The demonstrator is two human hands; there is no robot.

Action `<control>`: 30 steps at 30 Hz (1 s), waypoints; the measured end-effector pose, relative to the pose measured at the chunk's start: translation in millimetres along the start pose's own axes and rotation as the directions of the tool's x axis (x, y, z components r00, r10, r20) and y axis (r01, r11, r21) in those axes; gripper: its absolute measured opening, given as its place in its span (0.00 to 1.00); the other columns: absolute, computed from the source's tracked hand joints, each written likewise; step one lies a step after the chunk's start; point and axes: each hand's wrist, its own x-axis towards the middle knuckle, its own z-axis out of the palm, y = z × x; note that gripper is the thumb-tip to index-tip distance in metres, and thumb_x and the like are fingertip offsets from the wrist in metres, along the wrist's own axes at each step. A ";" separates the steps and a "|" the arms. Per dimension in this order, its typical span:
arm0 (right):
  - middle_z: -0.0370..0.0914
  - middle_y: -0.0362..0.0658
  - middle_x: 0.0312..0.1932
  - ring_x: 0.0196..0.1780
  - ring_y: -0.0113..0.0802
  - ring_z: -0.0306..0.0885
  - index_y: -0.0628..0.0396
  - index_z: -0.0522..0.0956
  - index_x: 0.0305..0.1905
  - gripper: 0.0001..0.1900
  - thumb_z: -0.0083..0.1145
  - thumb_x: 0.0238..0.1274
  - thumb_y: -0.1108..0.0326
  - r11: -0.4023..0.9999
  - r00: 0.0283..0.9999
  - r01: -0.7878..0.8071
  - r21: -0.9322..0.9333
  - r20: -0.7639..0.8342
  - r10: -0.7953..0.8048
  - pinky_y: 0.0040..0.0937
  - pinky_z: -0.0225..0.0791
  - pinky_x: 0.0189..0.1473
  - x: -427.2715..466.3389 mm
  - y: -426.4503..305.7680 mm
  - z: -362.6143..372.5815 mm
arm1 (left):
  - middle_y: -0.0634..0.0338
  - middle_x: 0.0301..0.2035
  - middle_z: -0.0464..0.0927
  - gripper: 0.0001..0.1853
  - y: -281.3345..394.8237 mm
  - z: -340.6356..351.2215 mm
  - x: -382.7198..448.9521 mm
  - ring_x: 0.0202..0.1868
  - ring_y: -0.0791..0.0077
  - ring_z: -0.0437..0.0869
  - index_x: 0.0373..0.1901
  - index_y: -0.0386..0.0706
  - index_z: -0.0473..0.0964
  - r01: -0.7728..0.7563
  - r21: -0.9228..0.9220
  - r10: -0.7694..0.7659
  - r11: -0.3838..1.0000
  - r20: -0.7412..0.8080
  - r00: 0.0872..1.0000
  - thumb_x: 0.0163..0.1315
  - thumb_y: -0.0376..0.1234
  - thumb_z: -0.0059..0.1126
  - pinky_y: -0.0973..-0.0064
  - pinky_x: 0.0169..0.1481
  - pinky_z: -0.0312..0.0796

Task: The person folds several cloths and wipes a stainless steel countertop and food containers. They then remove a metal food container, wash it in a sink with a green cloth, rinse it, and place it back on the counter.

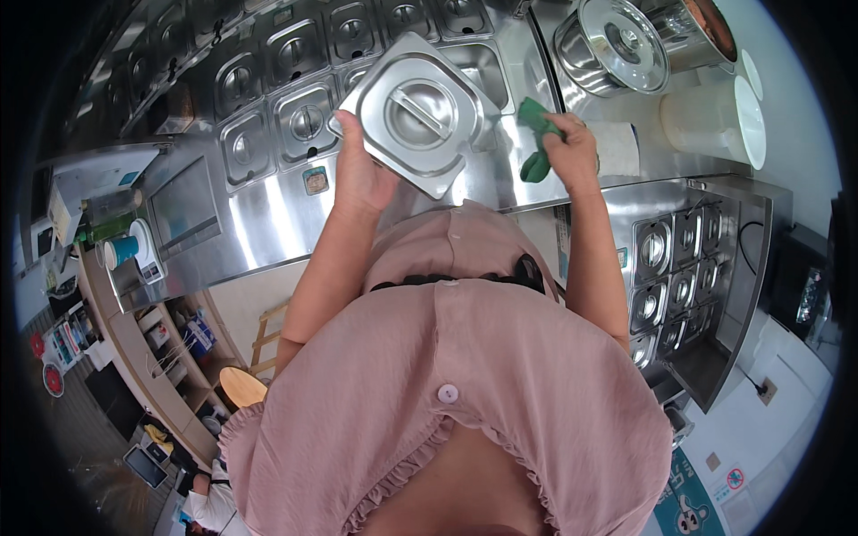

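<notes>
My left hand (362, 164) grips a square stainless steel pan lid (419, 115) by its left edge, thumb on top. The lid is raised above the counter and turned cornerwise, its bar handle facing up. In my right hand (572, 149) is a bunched green cloth (534, 167), held to the right of the lid and apart from it. Behind the lid, an uncovered steel pan (499, 77) is set into the counter, partly hidden. Rows of lidded steel pans (307, 123) fill the counter to the left.
A lidded steel pot (570, 57), another steel pot (677, 40) and a white plastic container (704, 124) stand at the right. A folded white cloth (620, 149) lies behind my right hand. A small scale (153, 268) sits at far left. Someone in white (213, 506) is at lower left.
</notes>
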 end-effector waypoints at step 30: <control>0.63 0.48 0.69 0.73 0.54 0.53 0.43 0.75 0.61 0.27 0.53 0.55 0.77 0.901 0.962 0.260 -0.346 0.177 -0.209 0.54 0.41 0.73 -84.9 101.0 83.8 | 0.57 0.60 0.70 0.35 5.8 -53.3 26.1 0.62 0.59 0.69 0.63 0.43 0.65 0.022 -0.259 -0.069 0.966 -0.172 0.983 0.70 0.59 0.27 0.58 0.69 0.61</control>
